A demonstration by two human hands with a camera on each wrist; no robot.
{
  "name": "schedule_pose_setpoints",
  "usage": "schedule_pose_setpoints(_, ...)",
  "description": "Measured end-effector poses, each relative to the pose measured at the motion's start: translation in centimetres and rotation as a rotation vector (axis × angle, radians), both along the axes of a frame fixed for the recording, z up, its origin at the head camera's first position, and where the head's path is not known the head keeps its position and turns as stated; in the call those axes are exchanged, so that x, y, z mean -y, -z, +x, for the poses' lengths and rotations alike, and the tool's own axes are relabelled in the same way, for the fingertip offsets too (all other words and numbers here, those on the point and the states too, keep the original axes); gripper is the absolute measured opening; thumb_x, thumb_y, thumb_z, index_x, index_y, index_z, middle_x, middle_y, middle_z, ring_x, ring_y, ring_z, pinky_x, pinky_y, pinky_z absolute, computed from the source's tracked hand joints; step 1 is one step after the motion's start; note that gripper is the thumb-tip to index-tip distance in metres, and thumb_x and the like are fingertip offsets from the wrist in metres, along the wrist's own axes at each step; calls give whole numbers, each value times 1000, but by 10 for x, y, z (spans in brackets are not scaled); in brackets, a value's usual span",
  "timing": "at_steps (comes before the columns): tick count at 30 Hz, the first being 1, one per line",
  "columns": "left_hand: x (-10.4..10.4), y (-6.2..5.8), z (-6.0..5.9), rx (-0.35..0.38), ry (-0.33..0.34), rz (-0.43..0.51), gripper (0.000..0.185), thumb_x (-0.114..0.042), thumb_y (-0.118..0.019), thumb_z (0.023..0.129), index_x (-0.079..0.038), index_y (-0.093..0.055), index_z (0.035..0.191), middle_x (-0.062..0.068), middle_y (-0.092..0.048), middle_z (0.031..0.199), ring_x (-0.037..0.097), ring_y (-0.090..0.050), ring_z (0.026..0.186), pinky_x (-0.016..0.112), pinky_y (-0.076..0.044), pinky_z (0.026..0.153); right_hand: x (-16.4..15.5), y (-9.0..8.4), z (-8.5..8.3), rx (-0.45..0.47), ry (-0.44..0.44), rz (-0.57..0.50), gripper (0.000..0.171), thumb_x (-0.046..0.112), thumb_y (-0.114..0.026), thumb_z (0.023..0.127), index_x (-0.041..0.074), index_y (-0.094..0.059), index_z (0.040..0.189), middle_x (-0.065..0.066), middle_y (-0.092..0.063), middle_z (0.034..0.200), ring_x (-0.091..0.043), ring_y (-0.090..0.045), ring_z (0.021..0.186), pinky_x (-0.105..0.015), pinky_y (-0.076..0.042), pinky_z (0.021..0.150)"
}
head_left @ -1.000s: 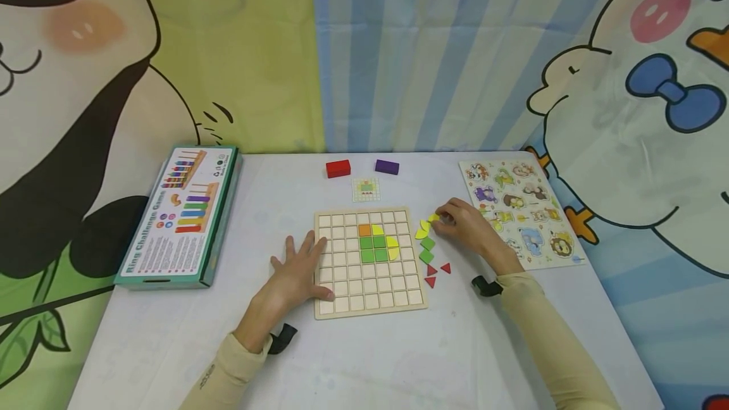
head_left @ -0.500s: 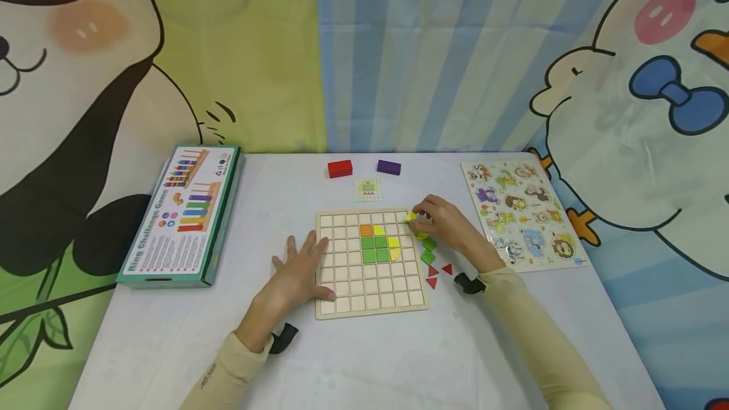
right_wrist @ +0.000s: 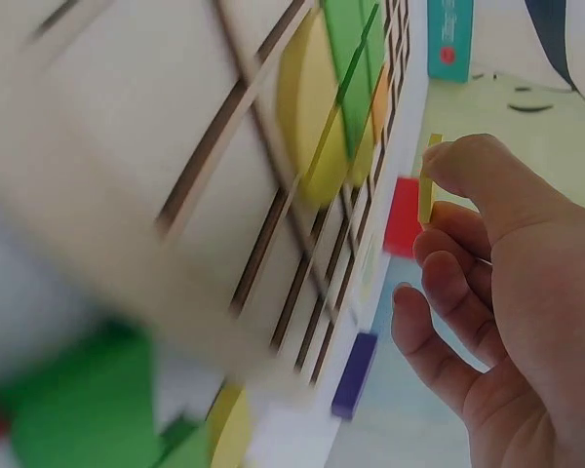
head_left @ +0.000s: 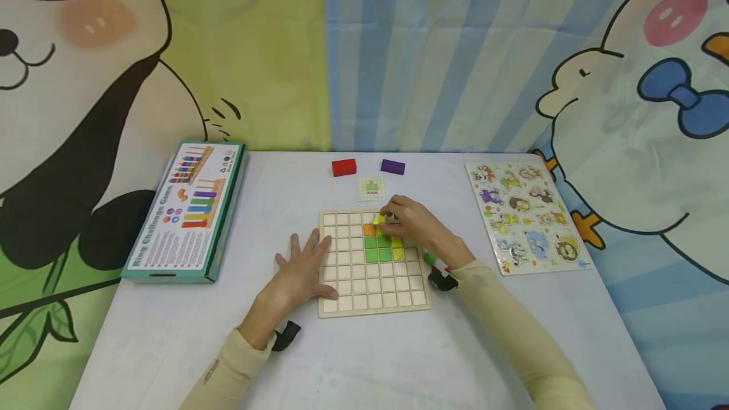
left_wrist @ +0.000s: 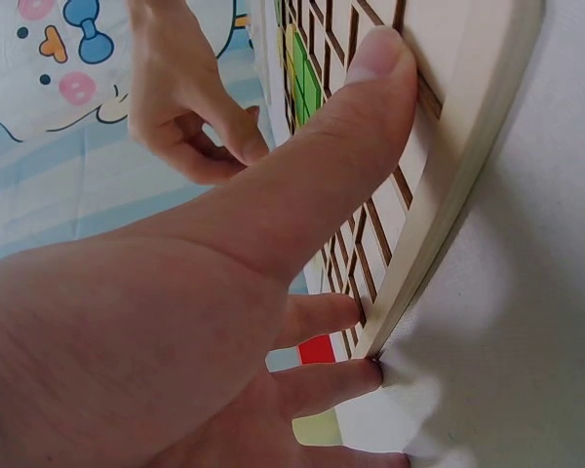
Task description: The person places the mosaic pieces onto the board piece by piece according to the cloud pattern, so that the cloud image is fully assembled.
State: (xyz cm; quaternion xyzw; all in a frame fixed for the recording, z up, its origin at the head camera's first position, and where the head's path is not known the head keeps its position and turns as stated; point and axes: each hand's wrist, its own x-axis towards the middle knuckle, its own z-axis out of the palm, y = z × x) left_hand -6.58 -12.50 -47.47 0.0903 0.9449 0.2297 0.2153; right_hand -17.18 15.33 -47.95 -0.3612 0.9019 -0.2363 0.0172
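Right hand: pinches a yellow piece over the top rows of the grid board, beside the orange tile
Left hand: fingers spread flat, thumb pressing the board's left edge
Risk: thin piece may slip from the fingertips or land skewed in its cell; knuckles could nudge the green tiles
Writing: game box reads "Ring Challenge Game"; smaller print illegible

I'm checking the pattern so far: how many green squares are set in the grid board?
4. They form a two-by-two block in the middle of the grid board, below the orange square. The right hand may hide more.
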Motion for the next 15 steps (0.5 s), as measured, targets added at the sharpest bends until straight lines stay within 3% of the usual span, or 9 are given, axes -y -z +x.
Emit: schedule_pose_setpoints(15,2,3,-1,-15,12,4,121,-42,-93,67,-7,-25,161,24,-12,169,63,-1,149,89,-15,101,39,12,0,-88,-84,87,28,31,-76,92,8,-75,109,-2,-66,99,-11,-55,82,-26,-53,75)
